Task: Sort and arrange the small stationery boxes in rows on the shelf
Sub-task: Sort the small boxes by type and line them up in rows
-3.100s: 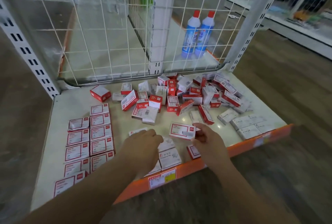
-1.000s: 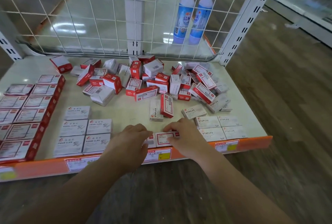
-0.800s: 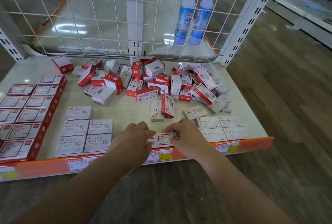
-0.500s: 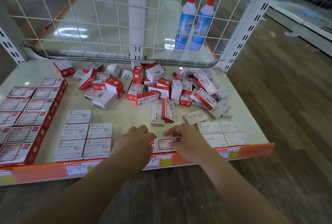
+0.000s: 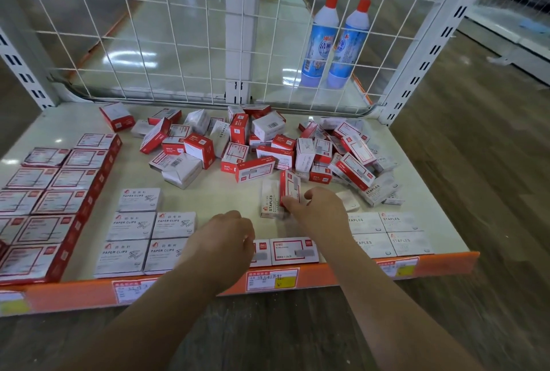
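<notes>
Right hand (image 5: pixel 320 212) reaches forward over the shelf (image 5: pixel 214 201), thumb and fingers curled round the near end of a red box (image 5: pixel 289 187) standing on its long edge. A white staples box (image 5: pixel 270 198) lies just left of the red box, touching it, its near end beside the thumb.

Left hand (image 5: pixel 221 239) rests knuckles up near the front edge, fingers curled down; its fingertips meet the left end of a flat red-and-white box (image 5: pixel 293 251) lying along the orange front rail (image 5: pixel 440 263). Whether the fingers pinch anything, cannot tell; a second flat box sits partly under the hand.

Left of the left hand: white paper clip boxes (image 5: pixel 140 235) in two neat columns. Far left: rows of flat red boxes (image 5: pixel 50 192). Right of the right forearm: four white boxes (image 5: pixel 390 233) marked staples, set two by two.

Behind the hands: loose heap of mixed boxes (image 5: pixel 268 144) across the middle and back of the shelf. Beyond the wire mesh (image 5: pixel 148 28), two blue bottles (image 5: pixel 333 43) with red caps, upright, side by side
</notes>
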Motion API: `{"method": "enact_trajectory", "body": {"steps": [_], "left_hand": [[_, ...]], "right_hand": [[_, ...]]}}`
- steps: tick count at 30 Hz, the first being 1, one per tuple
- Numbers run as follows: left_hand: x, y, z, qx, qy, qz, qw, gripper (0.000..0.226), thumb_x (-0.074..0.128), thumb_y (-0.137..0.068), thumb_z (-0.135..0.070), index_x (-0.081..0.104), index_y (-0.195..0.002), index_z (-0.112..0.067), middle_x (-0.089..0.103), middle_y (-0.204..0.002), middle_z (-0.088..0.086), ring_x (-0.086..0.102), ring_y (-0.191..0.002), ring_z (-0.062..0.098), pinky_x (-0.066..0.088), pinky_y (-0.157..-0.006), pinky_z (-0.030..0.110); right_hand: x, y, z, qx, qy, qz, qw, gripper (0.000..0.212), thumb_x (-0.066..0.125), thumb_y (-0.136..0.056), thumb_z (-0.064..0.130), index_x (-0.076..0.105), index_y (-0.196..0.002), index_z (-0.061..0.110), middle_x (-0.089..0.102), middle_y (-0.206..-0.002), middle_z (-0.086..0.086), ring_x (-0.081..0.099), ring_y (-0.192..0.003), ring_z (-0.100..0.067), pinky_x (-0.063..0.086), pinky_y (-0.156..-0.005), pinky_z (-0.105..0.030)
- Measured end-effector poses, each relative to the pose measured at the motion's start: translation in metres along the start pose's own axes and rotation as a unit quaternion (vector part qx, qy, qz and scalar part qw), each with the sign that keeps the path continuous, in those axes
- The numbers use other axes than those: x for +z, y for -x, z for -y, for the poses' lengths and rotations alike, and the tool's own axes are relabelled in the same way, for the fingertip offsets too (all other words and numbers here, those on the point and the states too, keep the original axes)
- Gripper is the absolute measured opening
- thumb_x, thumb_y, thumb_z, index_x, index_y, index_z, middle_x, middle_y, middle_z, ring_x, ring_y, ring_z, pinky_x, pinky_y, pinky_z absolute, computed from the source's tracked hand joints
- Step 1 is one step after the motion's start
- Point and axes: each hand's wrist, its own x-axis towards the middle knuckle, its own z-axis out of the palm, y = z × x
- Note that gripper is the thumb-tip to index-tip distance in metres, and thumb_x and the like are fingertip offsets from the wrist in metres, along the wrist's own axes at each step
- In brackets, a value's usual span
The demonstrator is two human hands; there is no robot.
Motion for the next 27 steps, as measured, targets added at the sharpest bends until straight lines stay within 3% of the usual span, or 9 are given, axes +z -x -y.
{"method": "enact_trajectory", "body": {"steps": [4, 11, 15, 21, 23, 27], "left_hand": [[-0.002, -0.003, 0.002, 0.002, 0.012, 0.005, 1.000, 0.019, 0.047, -0.094, -0.028, 0.062, -0.103, -0.025, 0.058, -0.106, -0.007, 0.054, -0.094, 0.010, 0.051, -0.079, 0.023], [0.001, -0.001, 0.005, -0.022, 0.056, -0.013, 0.998, 0.020, 0.046, -0.094, -0.025, 0.061, -0.108, -0.025, 0.059, -0.116, -0.006, 0.055, -0.099, 0.011, 0.050, -0.080, 0.023], [0.000, 0.004, 0.005, -0.028, 0.082, -0.043, 0.995, 0.024, 0.047, -0.095, -0.024, 0.057, -0.116, -0.025, 0.055, -0.120, -0.007, 0.054, -0.103, 0.010, 0.045, -0.076, 0.018], [-0.009, 0.001, 0.003, -0.062, 0.121, -0.080, 0.988, 0.027, 0.049, -0.094, -0.026, 0.053, -0.121, -0.026, 0.056, -0.121, -0.006, 0.046, -0.095, 0.006, 0.042, -0.081, 0.021], [-0.013, -0.001, 0.000, -0.062, 0.139, -0.070, 0.986, 0.029, 0.047, -0.095, -0.026, 0.054, -0.123, -0.023, 0.057, -0.123, -0.004, 0.045, -0.094, 0.005, 0.040, -0.080, 0.020], [-0.020, -0.005, -0.008, -0.075, 0.182, -0.019, 0.980, 0.030, 0.045, -0.096, -0.030, 0.063, -0.116, -0.016, 0.064, -0.113, -0.002, 0.053, -0.073, 0.007, 0.037, -0.057, 0.012]], "right_hand": [[0.001, -0.003, -0.002, 0.009, -0.010, 0.007, 1.000, 0.032, 0.058, -0.087, 0.046, 0.053, -0.069, 0.019, 0.044, -0.055, 0.009, 0.043, -0.046, -0.003, 0.023, -0.043, -0.013], [-0.004, -0.002, -0.001, 0.020, -0.046, 0.017, 0.999, 0.031, 0.064, -0.084, 0.033, 0.052, -0.061, 0.014, 0.044, -0.052, 0.005, 0.043, -0.045, -0.006, 0.025, -0.044, -0.017], [-0.012, 0.005, -0.004, -0.009, -0.063, 0.004, 0.998, 0.018, 0.066, -0.082, 0.033, 0.057, -0.082, 0.017, 0.053, -0.069, 0.009, 0.049, -0.060, -0.003, 0.029, -0.049, -0.015], [-0.018, 0.029, -0.020, -0.078, -0.014, 0.023, 0.997, 0.037, 0.071, -0.078, 0.035, 0.055, -0.110, 0.023, 0.061, -0.107, 0.006, 0.058, -0.089, -0.007, 0.047, -0.070, -0.013], [-0.017, 0.038, -0.021, -0.088, -0.001, 0.019, 0.996, 0.040, 0.071, -0.078, 0.033, 0.053, -0.112, 0.025, 0.059, -0.113, 0.005, 0.055, -0.093, -0.007, 0.047, -0.074, -0.014], [-0.018, 0.052, -0.019, -0.127, 0.009, 0.004, 0.992, 0.043, 0.070, -0.079, 0.030, 0.048, -0.117, 0.027, 0.054, -0.116, 0.006, 0.051, -0.098, -0.005, 0.044, -0.076, -0.010]]}}
